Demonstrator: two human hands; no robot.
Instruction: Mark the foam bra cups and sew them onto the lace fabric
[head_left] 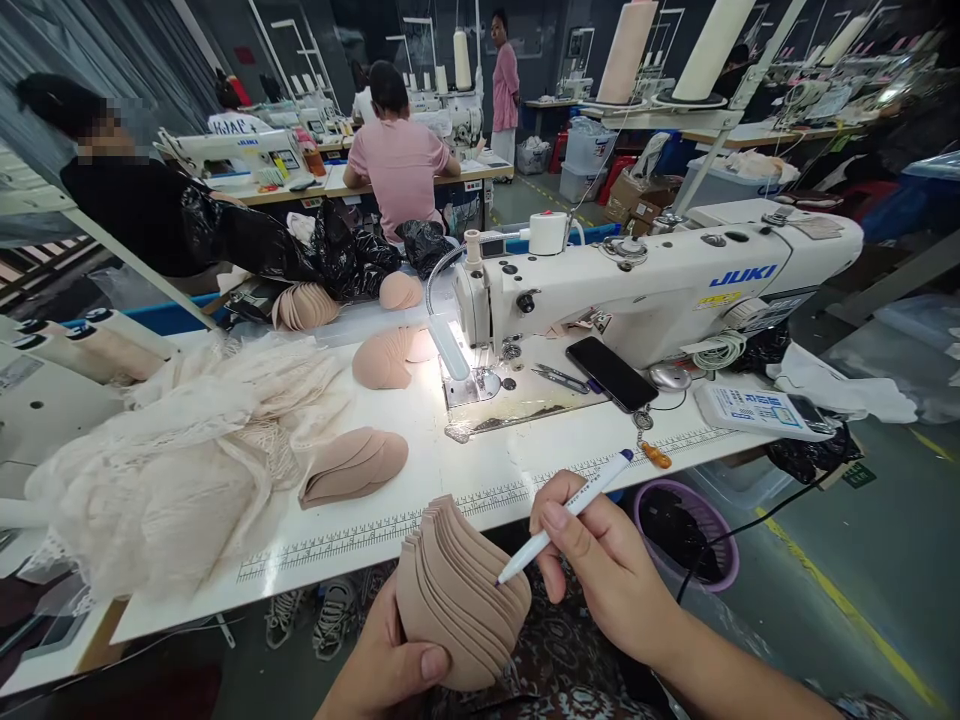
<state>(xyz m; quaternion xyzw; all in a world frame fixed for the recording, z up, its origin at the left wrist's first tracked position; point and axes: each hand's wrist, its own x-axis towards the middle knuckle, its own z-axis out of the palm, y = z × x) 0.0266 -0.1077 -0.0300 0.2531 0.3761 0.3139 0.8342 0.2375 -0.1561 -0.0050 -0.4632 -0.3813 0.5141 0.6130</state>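
Note:
A fanned stack of beige foam cups rests in my left hand, its thumb pressed on the front cup, over my lap at the table's front edge. Between the thumb and fingers of my right hand is a white marker with a dark blue end. Its tip touches or is very near the edges of the cups on the right side of the stack. More beige cups lie on the white table: one stack beside the lace and another left of the needle area.
The white sewing machine stands behind my hands. By it lie a black phone, tweezers and a white box. Cream lace fabric covers the table's left. A purple basket is below right. People sit beyond.

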